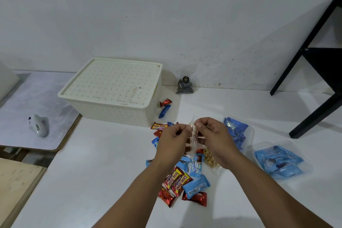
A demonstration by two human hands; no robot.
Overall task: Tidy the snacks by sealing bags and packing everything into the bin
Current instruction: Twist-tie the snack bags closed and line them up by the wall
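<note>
My left hand (pixel 171 141) and my right hand (pixel 215 139) both pinch the top of a clear plastic bag (pixel 193 135) that hangs upright above the white table (pixel 103 172). Dark snacks show inside it. Under my hands lies a heap of loose red and blue snack packets (pixel 182 181). A clear bag of nuts (pixel 210 159) lies below my right wrist. Two clear bags of blue packets lie to the right, one near (pixel 279 161), one farther (pixel 236 131). The cream bin (pixel 112 105) stands at the back left with its lid on.
A small bag of dark seeds (pixel 185 86) leans against the wall behind the bin. A black frame (pixel 314 72) stands at the right. A white ceramic figure (pixel 39 126) lies on a lower grey surface at the left.
</note>
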